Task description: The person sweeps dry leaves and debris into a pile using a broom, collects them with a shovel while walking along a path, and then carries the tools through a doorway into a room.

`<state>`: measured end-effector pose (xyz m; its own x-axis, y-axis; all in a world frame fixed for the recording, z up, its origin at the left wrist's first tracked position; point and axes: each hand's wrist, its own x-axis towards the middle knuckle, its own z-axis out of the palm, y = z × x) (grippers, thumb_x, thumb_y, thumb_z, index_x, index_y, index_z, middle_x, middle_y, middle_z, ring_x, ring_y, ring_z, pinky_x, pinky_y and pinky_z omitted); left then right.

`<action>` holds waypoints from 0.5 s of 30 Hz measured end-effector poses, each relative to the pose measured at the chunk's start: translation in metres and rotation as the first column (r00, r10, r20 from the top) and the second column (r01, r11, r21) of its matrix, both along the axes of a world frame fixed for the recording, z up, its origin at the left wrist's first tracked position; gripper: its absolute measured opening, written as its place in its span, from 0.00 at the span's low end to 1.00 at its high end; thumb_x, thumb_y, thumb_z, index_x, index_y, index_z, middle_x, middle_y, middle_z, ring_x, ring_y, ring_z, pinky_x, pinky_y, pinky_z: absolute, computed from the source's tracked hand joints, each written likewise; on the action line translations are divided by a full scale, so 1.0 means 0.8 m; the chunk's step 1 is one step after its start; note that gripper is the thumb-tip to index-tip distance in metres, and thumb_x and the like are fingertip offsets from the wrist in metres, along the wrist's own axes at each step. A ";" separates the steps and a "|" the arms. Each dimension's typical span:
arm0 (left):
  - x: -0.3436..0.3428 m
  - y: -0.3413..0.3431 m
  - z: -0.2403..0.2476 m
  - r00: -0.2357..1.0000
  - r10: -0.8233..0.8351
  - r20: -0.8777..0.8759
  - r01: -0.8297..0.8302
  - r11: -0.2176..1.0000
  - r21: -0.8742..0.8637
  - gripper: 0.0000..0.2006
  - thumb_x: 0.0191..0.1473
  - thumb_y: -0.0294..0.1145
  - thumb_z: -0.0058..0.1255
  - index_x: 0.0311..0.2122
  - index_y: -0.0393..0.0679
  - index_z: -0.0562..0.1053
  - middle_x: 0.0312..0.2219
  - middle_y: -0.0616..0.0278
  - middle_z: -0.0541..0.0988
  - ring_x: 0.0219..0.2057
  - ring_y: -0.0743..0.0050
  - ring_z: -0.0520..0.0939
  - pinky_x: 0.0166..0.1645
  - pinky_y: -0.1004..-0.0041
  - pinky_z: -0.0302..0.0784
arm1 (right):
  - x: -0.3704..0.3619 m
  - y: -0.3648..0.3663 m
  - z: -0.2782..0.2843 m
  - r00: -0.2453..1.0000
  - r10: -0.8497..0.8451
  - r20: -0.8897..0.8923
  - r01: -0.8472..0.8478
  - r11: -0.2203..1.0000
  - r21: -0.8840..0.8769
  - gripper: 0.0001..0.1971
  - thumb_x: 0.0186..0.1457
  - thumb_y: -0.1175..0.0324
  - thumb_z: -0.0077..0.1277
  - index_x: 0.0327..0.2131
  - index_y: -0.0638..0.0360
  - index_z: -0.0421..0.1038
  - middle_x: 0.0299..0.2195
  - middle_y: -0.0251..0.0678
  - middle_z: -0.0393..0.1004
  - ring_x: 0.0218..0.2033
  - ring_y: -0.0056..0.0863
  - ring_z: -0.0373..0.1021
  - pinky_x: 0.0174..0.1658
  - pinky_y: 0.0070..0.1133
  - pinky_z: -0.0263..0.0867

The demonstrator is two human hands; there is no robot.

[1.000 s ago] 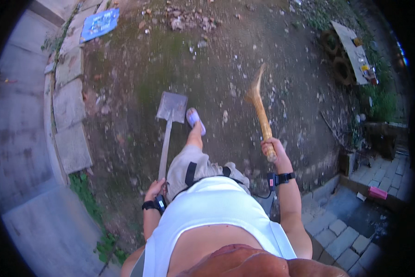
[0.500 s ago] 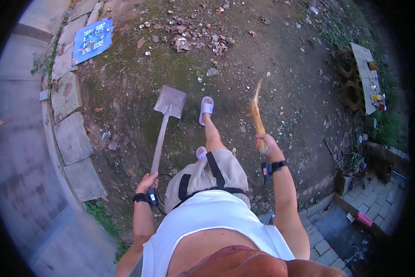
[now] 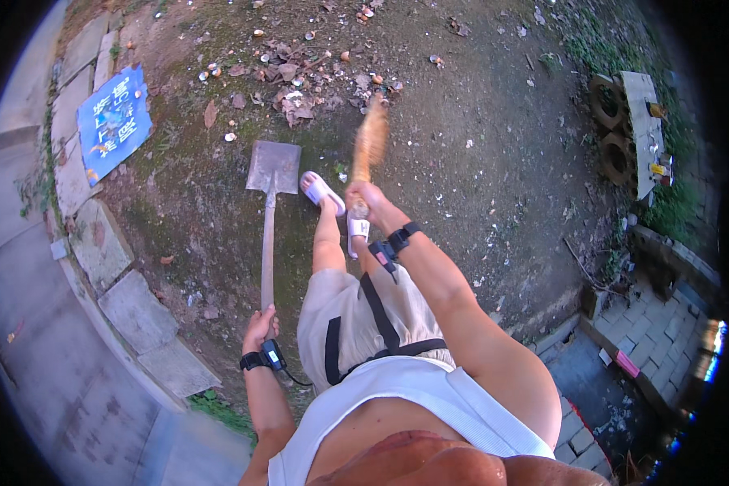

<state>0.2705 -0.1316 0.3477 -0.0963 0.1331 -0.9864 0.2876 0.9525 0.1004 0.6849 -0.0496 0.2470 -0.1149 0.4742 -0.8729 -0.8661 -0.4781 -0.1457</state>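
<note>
My left hand (image 3: pixel 260 328) is wrapped round the pale handle of a flat, square-bladed shovel (image 3: pixel 274 167). The blade points forward, low over the dirt or resting on it; which one I cannot tell. In my right hand (image 3: pixel 366 201), closed round its butt end, is a short straw broom (image 3: pixel 370 146), yellow-brown and smeared by motion. It points ahead, to the right of the blade, above my sandalled feet. Beyond both tools lies a litter of dry leaves (image 3: pixel 293 104) and shells (image 3: pixel 376 79).
At the left, paving slabs (image 3: pixel 140 312) edge a concrete path (image 3: pixel 48 324), with a blue printed sheet (image 3: pixel 115 125) lying beside them. Hollow blocks (image 3: pixel 611 158) support a pale board (image 3: pixel 641 134) at the right. A brick-paved sunken area (image 3: pixel 641 336) lies near right.
My right hand has swung the broom leftward, across in front of me. The shovel has shifted slightly left and turned straighter ahead. One foot has stepped forward, and the view has turned.
</note>
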 end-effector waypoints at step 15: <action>0.020 0.245 -0.018 0.997 -0.065 -0.041 0.060 0.990 -0.126 0.15 0.53 0.47 0.54 0.32 0.47 0.67 0.17 0.70 0.69 0.14 0.81 0.70 0.18 0.76 0.68 | 0.128 0.103 0.108 0.815 0.318 0.484 -0.301 0.947 -0.115 0.29 0.42 0.84 0.47 0.50 0.55 0.56 0.23 0.30 0.65 0.16 0.20 0.65 0.16 0.19 0.63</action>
